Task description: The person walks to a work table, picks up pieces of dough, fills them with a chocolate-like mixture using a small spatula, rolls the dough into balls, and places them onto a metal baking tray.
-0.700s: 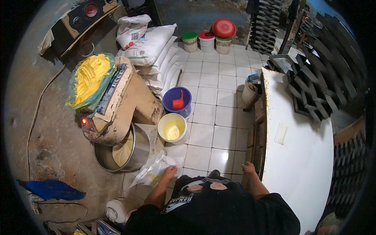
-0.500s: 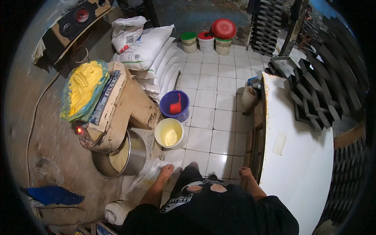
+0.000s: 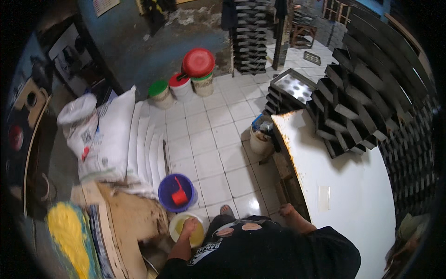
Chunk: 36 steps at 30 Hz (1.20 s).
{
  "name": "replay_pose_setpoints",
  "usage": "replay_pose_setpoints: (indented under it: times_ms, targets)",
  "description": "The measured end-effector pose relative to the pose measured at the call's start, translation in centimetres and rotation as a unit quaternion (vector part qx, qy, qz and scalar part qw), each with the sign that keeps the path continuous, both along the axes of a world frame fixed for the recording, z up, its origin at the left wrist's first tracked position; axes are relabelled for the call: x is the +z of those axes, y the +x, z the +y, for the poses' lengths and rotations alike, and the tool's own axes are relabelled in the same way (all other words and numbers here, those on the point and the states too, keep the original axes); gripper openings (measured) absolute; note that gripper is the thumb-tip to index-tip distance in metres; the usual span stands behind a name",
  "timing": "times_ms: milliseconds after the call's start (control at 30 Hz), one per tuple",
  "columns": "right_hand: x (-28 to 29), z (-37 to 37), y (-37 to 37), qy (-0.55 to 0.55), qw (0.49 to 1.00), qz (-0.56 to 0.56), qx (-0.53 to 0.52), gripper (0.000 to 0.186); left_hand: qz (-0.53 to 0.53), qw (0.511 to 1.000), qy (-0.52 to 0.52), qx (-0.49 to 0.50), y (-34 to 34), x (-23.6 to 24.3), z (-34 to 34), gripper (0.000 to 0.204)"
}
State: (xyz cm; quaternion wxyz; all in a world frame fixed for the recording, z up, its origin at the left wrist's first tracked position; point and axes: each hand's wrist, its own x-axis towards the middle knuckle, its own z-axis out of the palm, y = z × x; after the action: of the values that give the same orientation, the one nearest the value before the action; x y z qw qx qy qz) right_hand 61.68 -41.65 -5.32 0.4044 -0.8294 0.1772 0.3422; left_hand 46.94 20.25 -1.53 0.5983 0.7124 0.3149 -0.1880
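Yellow creamy mass [image 3: 68, 235]: eight o'clock, exposed in an opened greenish plastic bag [image 3: 86, 228]; a good amount is left there.
White sacks [image 3: 114, 132]: nine o'clock, piled against one another.
Beige mixer housing [image 3: 132, 215]: between seven and eight, beside the bag; its lower part is mostly out of view, so what is done inside cannot be told.
Purple bucket [image 3: 164, 198]: between seven and eight; the red scoop [image 3: 180, 199] lies in it, neither hand on it.
White bucket [image 3: 173, 230]: nearly seven, just below the purple one; yellow shows inside, whether contents or residue is unclear.
Left hand [image 3: 189, 226]: over the white bucket in view, contact unclear; grip seems loosely curled on nothing visible, whether its fingertips meet I cannot tell.
Right hand [image 3: 287, 210]: between four and five, near the counter [image 3: 355, 209]; grip curled, its closure likewise unclear.
Black baking pans [image 3: 344, 111]: between two and three, stacked, untouched by either hand.
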Motion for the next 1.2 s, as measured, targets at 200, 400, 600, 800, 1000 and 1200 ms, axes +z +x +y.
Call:
replay_pose_setpoints:
  times_ms: [200,400,600,800,1000,1200]
  targets:
    - [5.3,17.0,15.7,0.039,0.993,-0.111,0.017,0.047,-0.073,0.995,-0.011,0.069,22.7,8.3,10.5,0.030]
    - [10.7,26.2,29.4,0.030,0.988,-0.136,0.059,0.047,-0.087,0.995,-0.045,-0.019,38.2,7.7,13.0,0.033]
    - [8.8,31.3,47.1,0.049,0.990,-0.119,0.064,0.047,0.101,0.990,0.037,-0.093,46.8,4.9,17.8,0.030]
    - [6.9,33.8,67.8,0.005,0.979,-0.106,0.172,0.054,0.056,0.998,0.014,0.016,60.1,10.3,21.2,0.031]
    - [7.8,35.3,84.0,0.053,0.992,-0.080,0.081,0.059,0.135,0.990,0.023,-0.020,78.2,7.3,22.5,0.029]
    - [-1.2,29.0,89.8,-0.059,0.988,-0.069,0.127,0.055,0.082,0.951,0.011,-0.297,103.5,3.6,23.9,0.020]
